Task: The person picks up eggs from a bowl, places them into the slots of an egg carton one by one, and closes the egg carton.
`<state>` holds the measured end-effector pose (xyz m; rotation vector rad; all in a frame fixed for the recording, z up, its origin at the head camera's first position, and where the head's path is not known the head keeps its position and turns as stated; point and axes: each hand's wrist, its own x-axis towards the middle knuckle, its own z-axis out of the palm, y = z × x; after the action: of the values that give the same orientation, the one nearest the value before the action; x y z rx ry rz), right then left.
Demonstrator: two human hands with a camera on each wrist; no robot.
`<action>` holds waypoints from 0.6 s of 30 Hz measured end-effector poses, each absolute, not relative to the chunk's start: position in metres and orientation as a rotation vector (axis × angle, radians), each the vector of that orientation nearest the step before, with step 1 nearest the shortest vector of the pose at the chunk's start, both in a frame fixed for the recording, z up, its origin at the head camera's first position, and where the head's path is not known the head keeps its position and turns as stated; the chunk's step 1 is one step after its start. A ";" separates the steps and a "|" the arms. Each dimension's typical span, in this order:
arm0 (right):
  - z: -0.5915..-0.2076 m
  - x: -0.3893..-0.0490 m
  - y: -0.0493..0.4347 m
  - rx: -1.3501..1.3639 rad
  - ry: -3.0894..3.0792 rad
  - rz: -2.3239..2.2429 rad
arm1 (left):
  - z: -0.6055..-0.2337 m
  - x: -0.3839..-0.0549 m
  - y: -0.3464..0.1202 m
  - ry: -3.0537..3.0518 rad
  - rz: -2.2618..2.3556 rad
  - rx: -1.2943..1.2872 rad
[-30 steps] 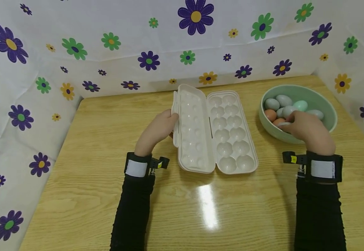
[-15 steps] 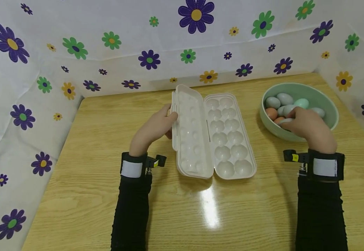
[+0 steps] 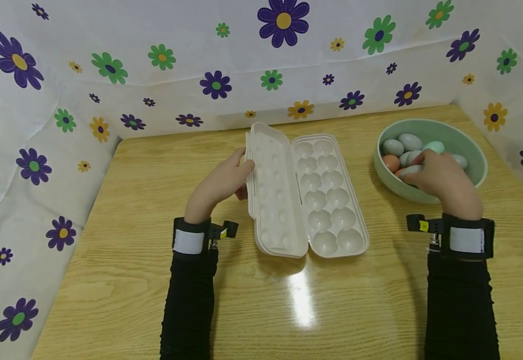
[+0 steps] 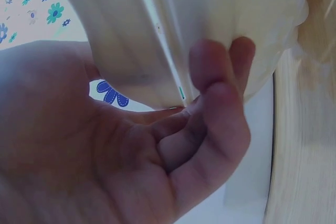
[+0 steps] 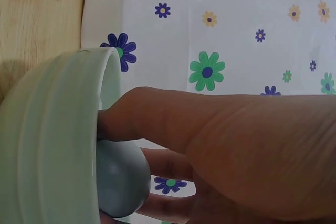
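My left hand [image 3: 220,185] grips the outer edge of the raised lid [image 3: 270,175] of a white plastic egg carton. In the left wrist view the fingers [image 4: 223,124] curl against the lid's translucent outside. The carton's base [image 3: 323,207] lies opened flat to the right, its two rows of round cups holding nothing. My right hand [image 3: 450,182] reaches over the near rim of a pale green bowl [image 3: 389,186] and pinches a grey-blue egg [image 5: 122,179] between thumb and fingers. Around it in the bowl are more grey eggs [image 3: 393,147], a mint egg [image 3: 434,146] and brown eggs [image 3: 391,162].
The wooden table [image 3: 121,240] runs back to a white cloth [image 3: 189,60] printed with flowers, which also hangs along both sides. The bowl stands near the back right corner, a short gap from the carton. Black wrist straps [image 3: 467,237] carry small cameras.
The carton has shifted slightly left and toward me with my left hand on its lid. My right hand stays at the bowl, and more of the egg in its fingers shows now.
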<state>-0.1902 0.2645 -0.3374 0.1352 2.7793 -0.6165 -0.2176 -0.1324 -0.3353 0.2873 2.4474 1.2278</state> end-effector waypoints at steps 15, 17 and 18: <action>-0.335 -0.191 0.256 0.182 2.875 -0.700 | -0.324 -0.209 -0.143 2.444 1.122 0.315; -0.334 -0.191 0.255 0.204 2.905 -0.731 | -0.323 -0.208 -0.144 2.443 1.105 0.314; -0.334 -0.191 0.254 0.207 2.923 -0.747 | -0.322 -0.208 -0.144 2.441 1.099 0.316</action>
<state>-0.1911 0.2537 -0.3345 0.2075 2.9228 -0.7472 -0.2083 -0.1439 -0.3220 0.3162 2.4413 1.0988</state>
